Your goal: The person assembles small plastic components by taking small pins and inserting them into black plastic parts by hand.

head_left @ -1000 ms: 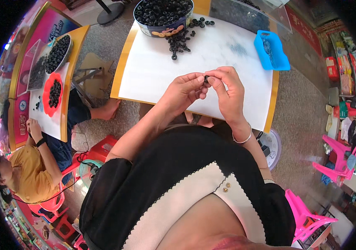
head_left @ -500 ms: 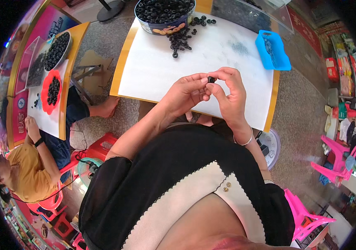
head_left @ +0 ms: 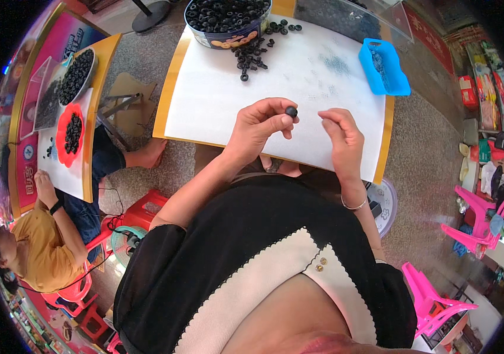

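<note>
Between the thumb and fingertips of my left hand point(head_left: 259, 127) is a small round black plastic piece point(head_left: 291, 111), held above the white-covered table point(head_left: 205, 100). My right hand point(head_left: 346, 141) hovers a short way to the right, apart from that piece. Its thumb and fingertips are drawn together; whatever they pinch, if anything, is too small to make out. Beyond my hands, a heap of loose black pieces point(head_left: 251, 58) lies in front of a round tin point(head_left: 219, 40) filled with more of them. A blue plastic tray point(head_left: 395, 84) with fine bits in it sits at the right edge.
A clear bin point(head_left: 337, 23) with dark contents stands at the far side. Fine bluish specks point(head_left: 336, 64) are scattered on the white sheet. To the left, a person in a yellow top point(head_left: 48, 253) sits by another table point(head_left: 103, 76) holding a red dish point(head_left: 61, 141). Pink chairs point(head_left: 432, 301) stand at right.
My hands have come apart: the right moved away to the right, while the left keeps the black piece. Before, both hands' fingertips met at it.
</note>
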Tool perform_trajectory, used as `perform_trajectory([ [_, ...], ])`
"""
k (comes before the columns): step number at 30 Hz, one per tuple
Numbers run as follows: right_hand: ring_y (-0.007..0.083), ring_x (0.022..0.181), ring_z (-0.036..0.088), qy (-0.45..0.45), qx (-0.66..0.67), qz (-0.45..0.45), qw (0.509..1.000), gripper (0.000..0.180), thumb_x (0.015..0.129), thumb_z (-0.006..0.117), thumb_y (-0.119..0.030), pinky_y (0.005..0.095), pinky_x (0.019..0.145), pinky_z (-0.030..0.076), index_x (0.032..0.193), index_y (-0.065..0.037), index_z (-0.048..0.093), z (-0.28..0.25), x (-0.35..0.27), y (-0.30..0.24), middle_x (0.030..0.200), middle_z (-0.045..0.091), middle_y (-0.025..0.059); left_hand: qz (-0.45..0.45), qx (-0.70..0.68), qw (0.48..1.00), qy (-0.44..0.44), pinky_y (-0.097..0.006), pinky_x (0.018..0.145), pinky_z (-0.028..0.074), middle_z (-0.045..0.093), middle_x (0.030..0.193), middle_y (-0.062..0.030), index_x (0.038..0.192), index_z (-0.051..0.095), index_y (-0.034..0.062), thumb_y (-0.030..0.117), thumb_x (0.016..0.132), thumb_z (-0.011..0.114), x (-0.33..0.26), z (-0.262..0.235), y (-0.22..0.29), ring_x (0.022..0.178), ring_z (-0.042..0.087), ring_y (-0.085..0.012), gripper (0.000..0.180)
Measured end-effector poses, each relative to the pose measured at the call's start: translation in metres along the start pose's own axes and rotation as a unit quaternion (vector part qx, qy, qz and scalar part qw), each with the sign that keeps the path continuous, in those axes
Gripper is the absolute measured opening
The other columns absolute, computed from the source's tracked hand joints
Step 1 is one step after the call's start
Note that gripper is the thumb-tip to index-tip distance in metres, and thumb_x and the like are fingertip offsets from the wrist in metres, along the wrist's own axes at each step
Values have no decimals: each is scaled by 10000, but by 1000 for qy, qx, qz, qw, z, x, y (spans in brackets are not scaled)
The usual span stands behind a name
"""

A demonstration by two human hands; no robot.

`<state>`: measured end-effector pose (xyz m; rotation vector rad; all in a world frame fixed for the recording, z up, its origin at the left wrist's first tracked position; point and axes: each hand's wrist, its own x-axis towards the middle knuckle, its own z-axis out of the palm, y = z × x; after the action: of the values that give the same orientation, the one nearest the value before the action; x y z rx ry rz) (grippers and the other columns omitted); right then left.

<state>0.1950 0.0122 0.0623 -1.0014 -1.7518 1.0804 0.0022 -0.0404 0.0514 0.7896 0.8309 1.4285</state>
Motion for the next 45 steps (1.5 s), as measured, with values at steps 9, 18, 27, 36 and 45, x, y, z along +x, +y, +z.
perform_trajectory([
  [9, 167, 822, 587, 87, -137, 42, 986, 99, 850, 601, -51, 264, 748, 450, 916, -9, 660, -24, 3, 36, 910, 616, 83, -75, -164, 984, 3, -293, 679, 494, 645, 917, -135, 979, 597, -24, 55, 888, 565, 6, -17, -14, 762, 590, -156, 125],
  [18, 277, 845, 550, 86, -277, -64, 955, 106, 795, 623, -67, 376, 773, 440, 896, -43, 649, -6, 43, 71, 838, 580, 98, -120, -131, 983, 45, -246, 670, 499, 628, 927, -128, 1120, 572, -45, 68, 911, 554, 13, -22, -24, 762, 587, -140, 238],
  [27, 284, 879, 553, 60, -373, -112, 919, 100, 805, 626, -87, 380, 781, 442, 894, -47, 645, 5, 50, 80, 874, 587, 96, -137, -224, 964, 43, -259, 752, 519, 604, 989, -125, 1111, 550, -49, 58, 938, 536, 20, -28, -40, 816, 585, -142, 203],
  [36, 180, 764, 610, -47, -68, 94, 992, 96, 869, 598, -78, 260, 711, 476, 921, -3, 627, 9, 42, 14, 868, 647, 97, -125, -230, 965, 11, -254, 735, 504, 610, 970, -109, 1118, 557, -44, 51, 921, 559, 22, -38, -51, 804, 577, -139, 219],
  [45, 272, 745, 604, -102, -115, -69, 986, 62, 851, 585, -69, 347, 666, 475, 887, -23, 606, 34, 29, -1, 814, 613, 119, -108, -190, 975, 31, -268, 718, 493, 632, 921, -96, 1099, 595, -66, 49, 891, 607, 22, -33, -56, 777, 576, -155, 238],
])
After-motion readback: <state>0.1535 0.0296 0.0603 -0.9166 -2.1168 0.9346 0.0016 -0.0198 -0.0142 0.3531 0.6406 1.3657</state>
